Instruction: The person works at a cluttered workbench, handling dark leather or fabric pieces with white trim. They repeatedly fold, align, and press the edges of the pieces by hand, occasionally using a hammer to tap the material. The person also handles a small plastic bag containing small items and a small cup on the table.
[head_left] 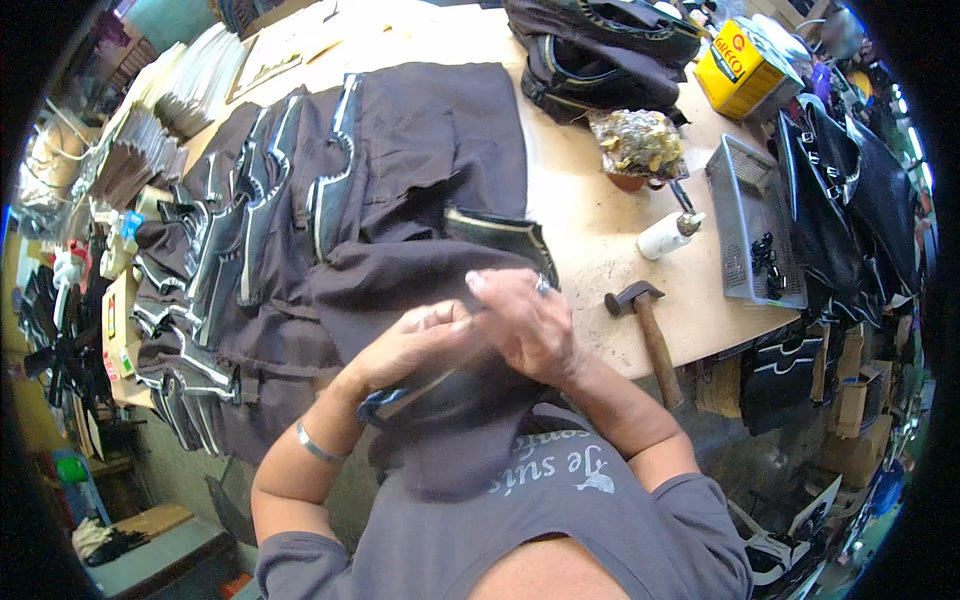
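My left hand (415, 345) pinches a dark brown fabric piece (455, 445) that drapes over the table's front edge against my shirt, with a dark trimmed strip (410, 395) below that hand. My right hand (525, 325) is just right of it, fingers bent over the same cloth and smeared by motion, so its grip is unclear. Behind both hands, more dark panels (420, 140) with pale-edged trim lie overlapping on the table. A wooden-handled hammer (655, 345) lies right of my right hand, below a white bottle (660, 238).
The pale table (585, 345) holds a grey mesh tray (725, 200) with black parts, a bag of small bits (640, 145), a yellow box (730, 65) and folded dark pieces (600, 50). Black leather items (840, 210) hang at right; paper stacks (190, 80) stand back left.
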